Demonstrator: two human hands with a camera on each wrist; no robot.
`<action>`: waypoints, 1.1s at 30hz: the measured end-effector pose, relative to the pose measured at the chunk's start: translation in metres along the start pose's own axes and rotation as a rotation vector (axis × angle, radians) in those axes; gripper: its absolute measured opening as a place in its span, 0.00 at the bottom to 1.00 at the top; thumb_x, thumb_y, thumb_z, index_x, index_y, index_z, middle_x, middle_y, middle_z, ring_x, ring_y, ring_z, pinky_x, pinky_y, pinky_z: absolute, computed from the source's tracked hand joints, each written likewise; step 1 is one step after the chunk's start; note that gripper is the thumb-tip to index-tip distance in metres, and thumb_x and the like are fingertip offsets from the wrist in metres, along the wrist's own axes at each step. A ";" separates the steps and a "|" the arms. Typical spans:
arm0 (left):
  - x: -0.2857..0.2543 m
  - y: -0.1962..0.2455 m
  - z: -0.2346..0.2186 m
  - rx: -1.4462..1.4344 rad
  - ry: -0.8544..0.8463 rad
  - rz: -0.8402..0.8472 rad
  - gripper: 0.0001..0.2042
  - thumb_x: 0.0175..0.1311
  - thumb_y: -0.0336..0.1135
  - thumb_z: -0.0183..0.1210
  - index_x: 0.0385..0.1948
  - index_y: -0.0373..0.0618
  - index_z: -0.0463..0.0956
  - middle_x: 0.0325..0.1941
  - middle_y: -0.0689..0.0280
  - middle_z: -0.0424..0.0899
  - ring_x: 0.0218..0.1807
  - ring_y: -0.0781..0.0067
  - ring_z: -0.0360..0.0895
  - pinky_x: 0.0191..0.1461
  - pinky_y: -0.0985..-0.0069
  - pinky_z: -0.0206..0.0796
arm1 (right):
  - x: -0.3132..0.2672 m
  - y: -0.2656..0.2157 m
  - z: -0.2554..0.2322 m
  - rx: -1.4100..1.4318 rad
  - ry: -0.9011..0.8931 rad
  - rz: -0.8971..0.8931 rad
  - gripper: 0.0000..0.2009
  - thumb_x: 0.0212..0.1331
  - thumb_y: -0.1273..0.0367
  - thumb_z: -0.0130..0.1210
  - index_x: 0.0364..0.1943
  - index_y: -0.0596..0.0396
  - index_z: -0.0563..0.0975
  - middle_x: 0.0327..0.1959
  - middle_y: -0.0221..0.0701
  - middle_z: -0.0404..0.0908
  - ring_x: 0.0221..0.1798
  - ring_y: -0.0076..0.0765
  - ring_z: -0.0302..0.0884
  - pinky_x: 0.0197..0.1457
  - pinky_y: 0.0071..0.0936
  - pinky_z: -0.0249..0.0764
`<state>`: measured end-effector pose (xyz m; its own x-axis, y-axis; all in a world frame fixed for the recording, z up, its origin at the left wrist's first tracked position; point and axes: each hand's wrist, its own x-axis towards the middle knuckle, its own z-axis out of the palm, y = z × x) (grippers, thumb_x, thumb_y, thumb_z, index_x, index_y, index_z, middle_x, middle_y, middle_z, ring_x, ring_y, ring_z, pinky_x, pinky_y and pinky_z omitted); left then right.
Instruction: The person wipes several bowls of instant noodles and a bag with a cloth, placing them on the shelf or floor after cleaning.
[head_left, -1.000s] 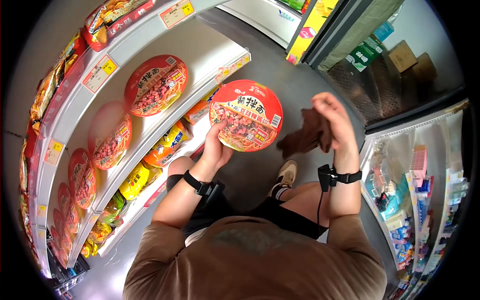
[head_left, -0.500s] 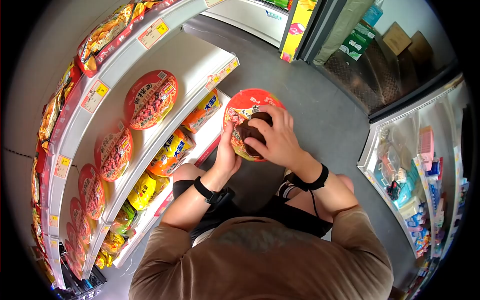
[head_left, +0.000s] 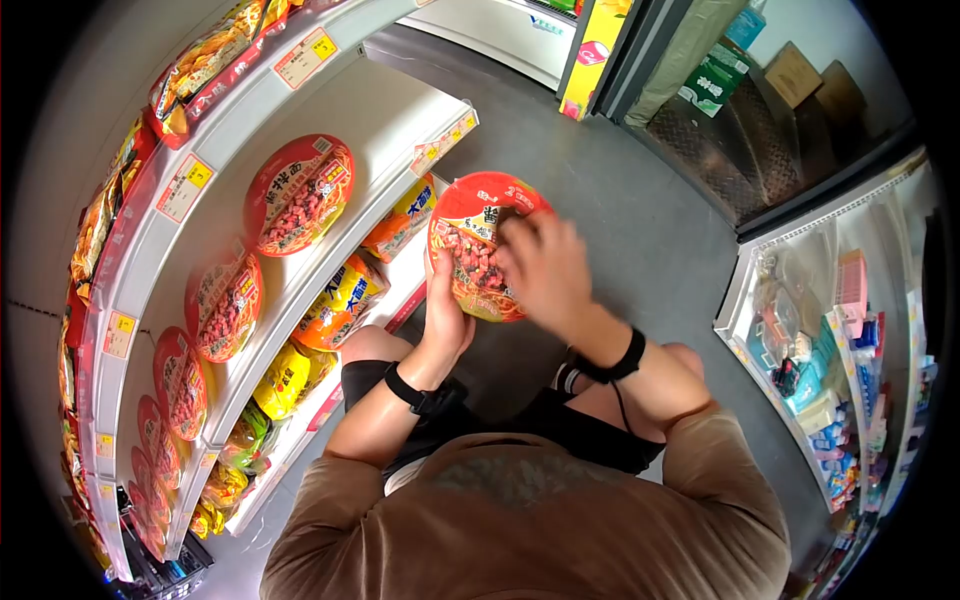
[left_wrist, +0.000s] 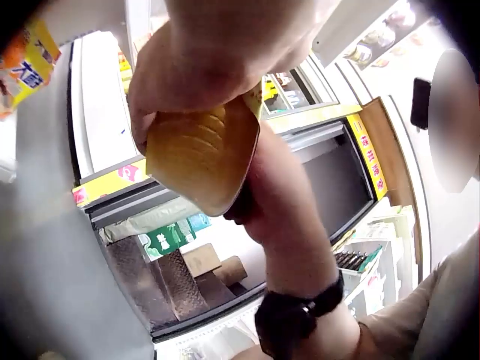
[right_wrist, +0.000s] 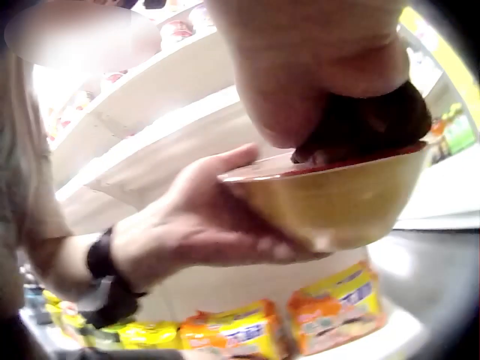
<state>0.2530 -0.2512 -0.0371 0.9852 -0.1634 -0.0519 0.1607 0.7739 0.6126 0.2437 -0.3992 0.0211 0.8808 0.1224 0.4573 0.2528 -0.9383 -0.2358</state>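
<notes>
A round noodle bowl with a red printed lid [head_left: 470, 275] is held in front of the body. My left hand [head_left: 445, 315] grips its near left side, thumb on the lid's edge, fingers beneath the yellowish bowl [right_wrist: 337, 202]. Over the lid's right part is my right hand [head_left: 550, 275], blurred in the head view. Bunched in that hand, a dark brown cloth [right_wrist: 367, 124] lies against the lid in the right wrist view. From the left wrist view, the bowl's underside [left_wrist: 199, 154] shows below my left hand [left_wrist: 217, 60].
Similar red-lidded bowls [head_left: 300, 195] stand in a row on the white shelf [head_left: 400, 95] at left. Yellow and orange noodle packs [head_left: 340, 300] fill the shelf below. At right are a glass-fronted case [head_left: 780, 140] and a shelf of small goods [head_left: 820, 350].
My right hand has come from the right onto the lid with the cloth and shifted across it. The bowl has moved slightly left since half a second ago.
</notes>
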 end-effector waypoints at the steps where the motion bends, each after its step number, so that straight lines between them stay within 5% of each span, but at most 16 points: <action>1: 0.002 0.001 0.001 0.041 0.008 -0.007 0.27 0.78 0.55 0.41 0.68 0.44 0.62 0.64 0.59 0.75 0.66 0.63 0.72 0.70 0.63 0.64 | -0.009 -0.013 0.003 0.138 -0.006 -0.118 0.16 0.58 0.58 0.62 0.49 0.44 0.79 0.49 0.34 0.73 0.50 0.49 0.72 0.49 0.46 0.72; 4: -0.005 0.000 -0.005 0.107 -0.030 -0.111 0.28 0.78 0.56 0.41 0.69 0.45 0.60 0.68 0.60 0.70 0.70 0.63 0.68 0.72 0.64 0.62 | 0.000 -0.010 0.009 0.299 0.043 -0.276 0.16 0.58 0.58 0.62 0.48 0.43 0.79 0.50 0.33 0.74 0.48 0.47 0.73 0.50 0.45 0.72; 7: -0.016 -0.004 0.001 0.322 -0.200 -0.045 0.33 0.78 0.55 0.42 0.75 0.45 0.47 0.77 0.60 0.56 0.77 0.64 0.55 0.78 0.63 0.51 | 0.023 0.014 0.017 0.202 0.192 0.160 0.15 0.59 0.61 0.61 0.49 0.46 0.79 0.50 0.35 0.74 0.48 0.49 0.73 0.52 0.45 0.72; 11: -0.013 -0.026 -0.015 0.420 -0.085 -0.001 0.34 0.78 0.57 0.39 0.76 0.45 0.44 0.79 0.61 0.52 0.80 0.64 0.48 0.80 0.64 0.45 | 0.003 -0.016 0.018 0.342 0.099 -0.099 0.13 0.60 0.65 0.60 0.48 0.48 0.79 0.49 0.40 0.74 0.50 0.52 0.73 0.54 0.47 0.71; 14: -0.015 -0.009 -0.006 0.475 -0.195 0.090 0.35 0.78 0.57 0.38 0.76 0.43 0.43 0.78 0.59 0.52 0.79 0.64 0.50 0.79 0.65 0.45 | 0.020 -0.005 0.013 0.551 0.067 -0.176 0.12 0.58 0.64 0.62 0.44 0.49 0.81 0.47 0.37 0.76 0.49 0.50 0.75 0.53 0.44 0.73; 16: -0.012 -0.002 -0.006 0.502 -0.252 0.065 0.32 0.79 0.47 0.43 0.76 0.38 0.44 0.78 0.56 0.52 0.78 0.63 0.51 0.79 0.66 0.45 | 0.032 0.016 0.016 0.373 0.106 0.052 0.12 0.60 0.62 0.61 0.45 0.49 0.81 0.46 0.37 0.77 0.48 0.50 0.75 0.52 0.42 0.74; 18: -0.017 -0.001 0.001 0.608 -0.233 0.114 0.33 0.79 0.48 0.44 0.76 0.38 0.44 0.77 0.56 0.54 0.77 0.64 0.52 0.78 0.66 0.45 | 0.030 0.021 0.022 0.270 0.165 0.246 0.12 0.61 0.62 0.60 0.45 0.48 0.80 0.46 0.38 0.76 0.48 0.51 0.75 0.52 0.43 0.73; 21: -0.005 -0.002 -0.009 0.572 -0.188 0.171 0.34 0.78 0.52 0.44 0.75 0.38 0.47 0.76 0.55 0.56 0.75 0.62 0.56 0.77 0.65 0.48 | 0.007 -0.011 0.019 0.409 0.164 -0.146 0.11 0.58 0.66 0.60 0.45 0.47 0.80 0.47 0.36 0.75 0.49 0.50 0.74 0.53 0.43 0.73; 27: 0.005 0.018 -0.012 0.480 -0.049 0.398 0.34 0.75 0.57 0.47 0.71 0.41 0.52 0.68 0.57 0.66 0.68 0.62 0.67 0.71 0.63 0.59 | 0.007 0.005 0.014 0.531 0.070 -0.409 0.13 0.53 0.65 0.65 0.44 0.44 0.82 0.46 0.31 0.75 0.46 0.43 0.75 0.47 0.39 0.75; 30: 0.007 0.032 -0.015 0.441 0.036 0.394 0.36 0.73 0.59 0.49 0.71 0.42 0.52 0.68 0.57 0.68 0.67 0.63 0.70 0.69 0.61 0.63 | 0.010 0.011 0.012 0.483 0.093 -0.376 0.12 0.53 0.64 0.66 0.42 0.44 0.82 0.45 0.29 0.75 0.44 0.42 0.76 0.45 0.38 0.76; 33: -0.003 0.032 -0.016 0.312 -0.015 0.321 0.36 0.73 0.56 0.51 0.72 0.42 0.50 0.71 0.57 0.65 0.69 0.62 0.68 0.71 0.62 0.62 | 0.016 0.026 0.017 0.432 0.210 -0.067 0.13 0.57 0.63 0.64 0.45 0.47 0.81 0.45 0.34 0.75 0.45 0.44 0.76 0.48 0.38 0.75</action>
<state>0.2562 -0.2164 -0.0300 0.9809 0.0443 0.1893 -0.1808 0.5658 0.8045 0.2714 -0.4157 0.0078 0.7685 0.0684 0.6362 0.4882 -0.7054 -0.5140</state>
